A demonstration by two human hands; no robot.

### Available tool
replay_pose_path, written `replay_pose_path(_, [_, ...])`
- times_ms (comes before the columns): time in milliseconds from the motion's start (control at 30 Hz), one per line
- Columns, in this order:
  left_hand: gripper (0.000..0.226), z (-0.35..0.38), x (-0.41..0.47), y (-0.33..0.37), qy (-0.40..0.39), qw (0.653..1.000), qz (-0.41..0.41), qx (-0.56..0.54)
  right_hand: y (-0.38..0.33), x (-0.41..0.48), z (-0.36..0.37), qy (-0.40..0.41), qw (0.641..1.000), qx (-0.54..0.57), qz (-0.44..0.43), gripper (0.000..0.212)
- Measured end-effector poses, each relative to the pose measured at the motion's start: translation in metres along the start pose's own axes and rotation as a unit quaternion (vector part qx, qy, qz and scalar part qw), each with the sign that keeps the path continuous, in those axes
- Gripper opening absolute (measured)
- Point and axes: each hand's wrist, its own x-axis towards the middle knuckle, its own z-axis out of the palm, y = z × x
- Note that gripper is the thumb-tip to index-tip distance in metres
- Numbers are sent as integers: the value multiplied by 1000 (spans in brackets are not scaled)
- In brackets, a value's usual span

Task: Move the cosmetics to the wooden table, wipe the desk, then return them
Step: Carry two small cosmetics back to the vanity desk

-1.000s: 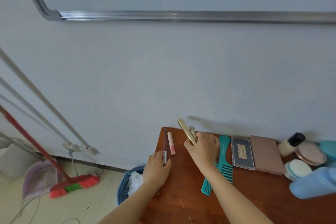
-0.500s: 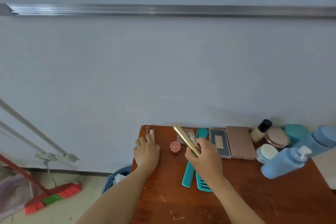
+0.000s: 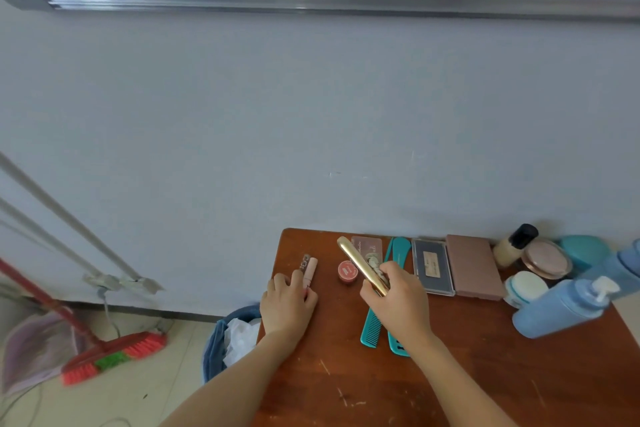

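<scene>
right hand [image 3: 394, 302] grips the gold tube [image 3: 360, 265]; left hand [image 3: 289, 302] touches the pink tube [image 3: 310, 270], grip unclear. lay both flat.

A person's left hand [image 3: 287, 302] lies near the left edge of the wooden table [image 3: 450, 378], its fingertips resting on the near end of a pink tube [image 3: 310, 270]. The right hand [image 3: 398, 302] grips a gold tube [image 3: 362, 267], which is tilted up and to the left, above a red round pot [image 3: 347, 271] and two teal combs [image 3: 372, 333]. Along the wall stand a dark palette [image 3: 432, 267], a mauve palette [image 3: 472, 265], a black-capped bottle [image 3: 514, 246], a round compact [image 3: 545, 260], a white jar [image 3: 526, 288] and a blue pump bottle [image 3: 561, 308]. A blue bin [image 3: 216, 347] stands on the floor just beside the table, and a red broom [image 3: 114, 355] lies further left.
</scene>
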Motion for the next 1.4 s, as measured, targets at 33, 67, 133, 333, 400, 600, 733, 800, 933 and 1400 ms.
replay_pose_path(33, [32, 2, -3, -1, 7, 1000, -8, -17, -2, 0, 0, 4, 1000, 1, -5, 29])
replay_pose_path(67, [32, 3, -6, -2, 14, 999, -13, -38, -3, -1, 1, 8, 1000, 4, -10, 28])
replay_pose_path(133, [30, 3, -10, -4, 18, 997, -17, -72, -4, -2, 1, 17, 1000, 6, -17, 28])
replay_pose_path(333, [16, -14, 1, 1, -45, 981, -86, -166, -7, -6, 3, 22, 1000, 9, -16, 29])
replay_pose_path(400, [15, -19, 6, 2, -60, 974, -105, -193, -8, -8, 3, 22, 1000, 8, -13, 30])
replay_pose_path(600, [17, -21, 6, -5, -63, 955, -100, -272, -9, -11, -2, 24, 1000, 5, -7, 32])
replay_pose_path(733, [21, -20, 3, -11, -86, 945, -81, -304, -8, -14, -3, 23, 1000, -2, 3, 33])
replay_pose_path(800, [20, -20, 1, -10, -92, 942, -70, -316, -8, -15, -3, 15, 1000, -6, 10, 34])
replay_pose_path(933, [29, -29, -3, -6, -108, 923, -44, -367, -12, -21, -4, 12, 999, -21, 27, 35])
replay_pose_path(1400, [10, -48, -6, 10, -196, 909, 121, -346, -30, -69, -9, 90, 983, -78, 138, 22])
